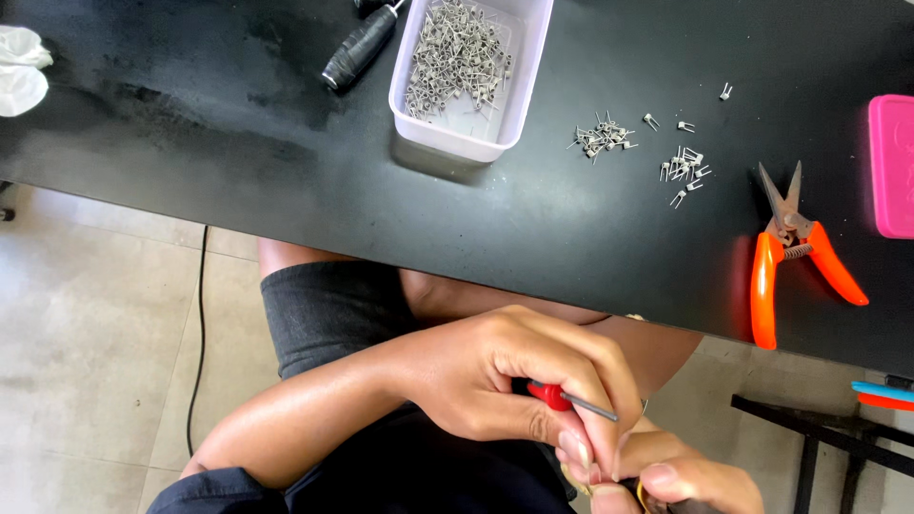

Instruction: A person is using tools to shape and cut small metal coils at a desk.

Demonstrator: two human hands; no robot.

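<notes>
Below, left hand (514,376) grips one red screwdriver (557,397); right hand (690,481) pinches wire.

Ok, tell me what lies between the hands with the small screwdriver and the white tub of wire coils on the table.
Nothing blocks that stretch. The left hand grips the red screwdriver beside the right hand, below the table edge. Only bare black table lies between that edge and the tub; loose coils and cutters sit off to the right.

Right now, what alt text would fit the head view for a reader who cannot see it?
Below a black table, the left hand grips a red-handled tool, fingers meeting the right hand over the lap. The table holds a white tub of small wire coils, loose coils and orange snips.
</notes>
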